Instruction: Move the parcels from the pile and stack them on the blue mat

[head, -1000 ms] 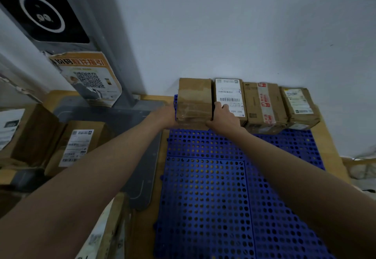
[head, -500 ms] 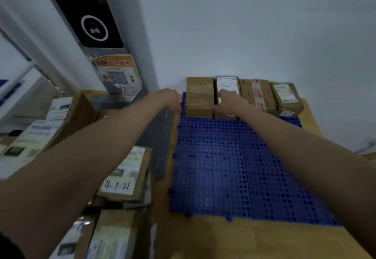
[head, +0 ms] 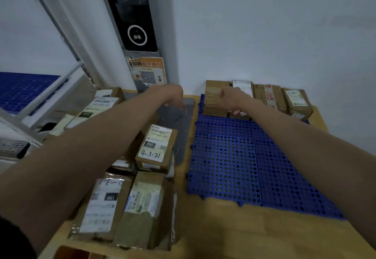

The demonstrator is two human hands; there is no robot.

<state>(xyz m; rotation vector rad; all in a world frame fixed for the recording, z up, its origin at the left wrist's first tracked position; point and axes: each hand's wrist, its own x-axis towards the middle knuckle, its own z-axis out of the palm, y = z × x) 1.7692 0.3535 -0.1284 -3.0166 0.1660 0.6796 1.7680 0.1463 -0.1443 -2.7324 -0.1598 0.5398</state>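
The blue perforated mat (head: 234, 167) lies on the right of the wooden surface. Several brown parcels stand in a row along its far edge by the wall; the leftmost is a taped parcel (head: 213, 94). My right hand (head: 232, 98) hovers in front of that parcel and its white-labelled neighbour (head: 243, 86), fingers loosely curled, holding nothing. My left hand (head: 171, 96) hangs empty, fingers pointing down, over the grey plate. The pile sits to the left of the mat: a parcel marked 4-3-21 (head: 156, 147) and two labelled parcels (head: 105, 204) in front of it.
A grey metal base plate (head: 179, 120) carries a post with a black screen (head: 138, 35) and a QR poster (head: 148, 71). More parcels (head: 101, 104) lie behind my left forearm. A white rack with another blue mat (head: 20, 90) stands far left. The wall bounds the far side.
Both hands have let go of the leftmost taped parcel and drawn back. My left hand has shifted left over the grey plate. The view has pulled back, showing the pile.
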